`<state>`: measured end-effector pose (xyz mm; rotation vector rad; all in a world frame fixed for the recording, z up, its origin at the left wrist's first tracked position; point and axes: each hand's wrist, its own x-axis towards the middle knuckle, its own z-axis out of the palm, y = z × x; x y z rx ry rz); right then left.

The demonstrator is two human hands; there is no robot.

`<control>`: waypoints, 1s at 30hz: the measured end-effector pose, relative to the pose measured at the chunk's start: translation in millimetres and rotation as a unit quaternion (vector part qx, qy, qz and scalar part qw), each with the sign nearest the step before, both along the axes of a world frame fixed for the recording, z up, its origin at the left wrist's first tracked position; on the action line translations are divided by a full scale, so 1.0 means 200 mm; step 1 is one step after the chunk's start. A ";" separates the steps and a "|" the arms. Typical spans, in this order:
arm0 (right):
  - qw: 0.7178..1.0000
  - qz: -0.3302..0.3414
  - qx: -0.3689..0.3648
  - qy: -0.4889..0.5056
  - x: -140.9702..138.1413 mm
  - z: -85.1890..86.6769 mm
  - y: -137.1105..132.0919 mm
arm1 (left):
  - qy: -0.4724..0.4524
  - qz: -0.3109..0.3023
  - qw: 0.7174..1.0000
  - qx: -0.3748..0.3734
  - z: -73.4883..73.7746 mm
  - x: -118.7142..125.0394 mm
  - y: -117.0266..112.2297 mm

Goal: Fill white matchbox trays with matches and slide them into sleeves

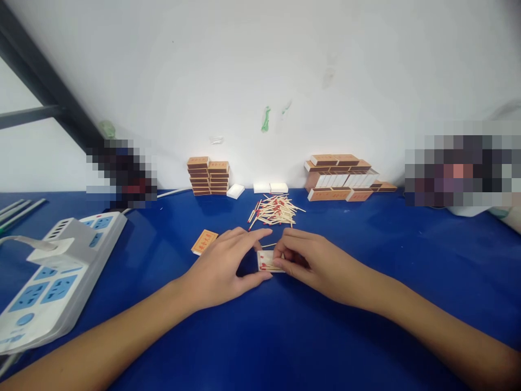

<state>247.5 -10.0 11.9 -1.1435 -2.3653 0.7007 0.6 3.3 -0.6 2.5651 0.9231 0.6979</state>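
A small white matchbox tray [264, 262] lies on the blue table, with a few red-tipped matches inside. My left hand [222, 263] curves around its left end, thumb at the front wall and a finger at the back, index finger stretched out above. Over the right part of the tray, my right hand [311, 258] is closed in a pinch on matches whose heads point left. Its fingers hide the tray's right end. Just behind the tray lies a single match [269, 245]. An orange matchbox sleeve [204, 241] rests beyond my left knuckles.
Behind my hands is a loose pile of matches [277, 210]. White trays [271, 188] stand by the wall, between a left stack of matchboxes [208, 176] and a right stack [342, 179]. A white power strip [61, 282] with a plugged-in cable occupies the left side.
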 end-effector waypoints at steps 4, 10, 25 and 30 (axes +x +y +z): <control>0.999 0.000 0.020 -0.028 0.01 0.01 0.00 | 0.006 -0.005 1.000 0.007 0.00 0.00 0.00; 0.999 0.010 0.040 -0.014 0.01 0.03 -0.01 | 0.008 -0.015 1.000 0.008 -0.01 -0.01 -0.01; 0.996 -0.052 0.068 0.015 0.00 -0.04 0.10 | 0.005 -0.017 1.000 0.002 0.03 0.00 -0.02; 0.998 -0.022 0.062 -0.005 -0.02 -0.08 0.17 | 0.015 0.014 0.999 0.028 0.04 -0.01 -0.02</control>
